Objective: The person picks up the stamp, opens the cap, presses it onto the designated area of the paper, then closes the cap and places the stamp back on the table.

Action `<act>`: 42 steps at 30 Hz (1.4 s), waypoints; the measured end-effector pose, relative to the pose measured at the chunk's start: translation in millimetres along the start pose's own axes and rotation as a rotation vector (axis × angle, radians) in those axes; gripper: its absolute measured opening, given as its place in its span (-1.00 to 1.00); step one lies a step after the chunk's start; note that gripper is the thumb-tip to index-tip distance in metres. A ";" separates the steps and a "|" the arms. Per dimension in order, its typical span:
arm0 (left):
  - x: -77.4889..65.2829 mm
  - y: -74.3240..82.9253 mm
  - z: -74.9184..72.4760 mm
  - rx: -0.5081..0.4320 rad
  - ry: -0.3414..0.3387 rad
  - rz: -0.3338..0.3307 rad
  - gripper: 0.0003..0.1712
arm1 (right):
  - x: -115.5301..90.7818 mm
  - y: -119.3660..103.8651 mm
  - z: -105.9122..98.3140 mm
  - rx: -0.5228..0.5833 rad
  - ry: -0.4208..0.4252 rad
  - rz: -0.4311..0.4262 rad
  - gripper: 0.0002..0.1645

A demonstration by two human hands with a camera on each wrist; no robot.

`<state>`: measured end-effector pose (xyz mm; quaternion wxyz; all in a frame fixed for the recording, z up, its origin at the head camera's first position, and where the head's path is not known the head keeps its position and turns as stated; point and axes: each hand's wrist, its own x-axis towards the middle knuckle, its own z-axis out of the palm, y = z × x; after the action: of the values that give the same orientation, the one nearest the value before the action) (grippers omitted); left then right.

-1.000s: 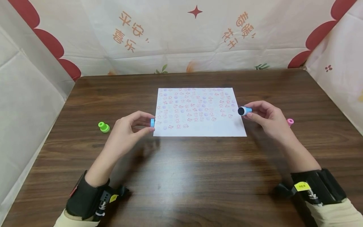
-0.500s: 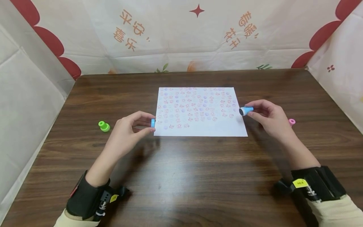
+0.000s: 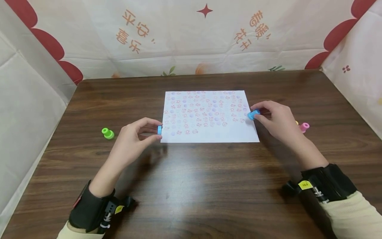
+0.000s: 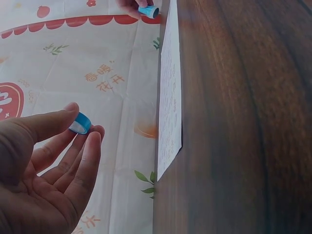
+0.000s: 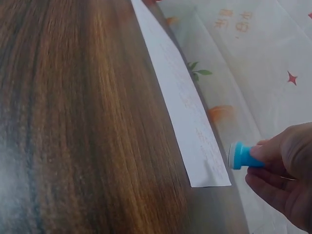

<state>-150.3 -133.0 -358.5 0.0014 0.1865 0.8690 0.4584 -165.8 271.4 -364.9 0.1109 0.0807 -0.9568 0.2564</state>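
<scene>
Clearly, smooth surfaces and rounded forms fill this view: the left hand (image 3: 135, 136) pinches a small blue cap (image 3: 159, 129) between thumb and fingertips, its palm hollow behind a narrow gap, just beside the left edge of a white sheet (image 3: 226, 134). That cap is a short, glossy ring like shallow plastic, and the left wrist view looks into its pale inside. The right hand (image 3: 276, 118) grips a blue stamp (image 3: 253, 115) between thumb and fingers, tilted and raised off the paper near the sheet's right edge. The stamp has a slim barrel flaring to a broad round base, with a pale rim at its face

The sheet lies flat and thin, crisp at the corners, printed over most of its area with small red line figures and soft violet dots, in rows. Beneath it the table (image 3: 179, 182) shows dark brown wood grain in streaks, with a dull sheen in the middle. A green stamp (image 3: 107, 133), knobbed and flared, sits left of the left hand; a pink stamp (image 3: 304, 127) lies beside the right wrist, next to a bit of yellow. Behind hangs a creased white cloth (image 3: 179, 33) edged in red scallops
</scene>
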 end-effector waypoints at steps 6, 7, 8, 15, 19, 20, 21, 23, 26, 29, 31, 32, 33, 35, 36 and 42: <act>0.4 0.5 0.6 -0.012 -0.005 0.008 -0.65 | 2.1 -1.4 -0.1 -0.084 -0.039 0.004 -0.70; 0.5 0.7 0.7 -0.013 -0.006 0.009 -0.65 | 2.5 -1.4 0.0 -0.094 -0.045 0.001 -0.70; 0.6 0.8 0.9 -0.013 -0.007 0.009 -0.65 | 2.8 -1.3 0.1 -0.105 -0.050 -0.002 -0.70; 1.0 1.5 2.5 -0.019 -0.020 0.007 -0.65 | 4.0 -0.7 2.8 -0.166 -0.090 0.008 -0.71; 1.4 1.9 2.4 -0.016 -0.020 0.011 -0.65 | 5.6 -0.5 7.8 -0.236 -0.116 -0.025 -0.71; 1.6 2.0 2.1 -0.012 -0.019 0.012 -0.64 | 6.5 -1.1 8.9 -0.255 -0.118 -0.038 -0.72; 1.8 2.4 1.5 -0.008 -0.017 0.012 -0.64 | 7.3 -1.6 10.1 -0.269 -0.122 -0.052 -0.72; 2.2 2.9 0.3 0.003 -0.013 0.012 -0.64 | 9.2 -3.4 11.7 -0.295 -0.126 -0.074 -0.73; 2.3 4.3 -1.8 0.017 -0.008 0.011 -0.64 | 11.7 -4.9 13.7 -0.316 -0.141 -0.080 -0.76; 2.3 5.1 -3.0 0.022 -0.010 0.008 -0.63 | 13.1 -5.0 14.8 -0.326 -0.150 -0.078 -0.77; 2.6 5.6 -3.3 0.022 -0.012 0.007 -0.63 | 13.7 -4.7 15.0 -0.326 -0.149 -0.079 -0.78; 2.7 5.7 -3.2 0.022 -0.013 0.006 -0.63 | 13.9 -4.5 15.0 -0.326 -0.148 -0.082 -0.78; 2.7 5.7 -3.1 0.021 -0.014 0.006 -0.63 | 14.2 -4.4 14.9 -0.324 -0.147 -0.085 -0.79; 2.6 5.5 -2.7 0.016 -0.015 0.005 -0.63 | 14.8 -4.2 14.7 -0.322 -0.151 -0.092 -0.79; 2.5 5.4 -2.4 0.014 -0.015 0.005 -0.63 | 15.0 -4.2 14.5 -0.321 -0.154 -0.092 -0.80; 0.6 4.6 0.0 0.013 -0.016 0.005 -0.64 | 15.5 -5.1 14.7 -0.321 -0.171 -0.081 -0.80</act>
<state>-149.4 -130.4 -354.7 0.0062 0.1923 0.8715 0.4510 -182.2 258.1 -371.0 0.0508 0.1219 -0.9873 0.0882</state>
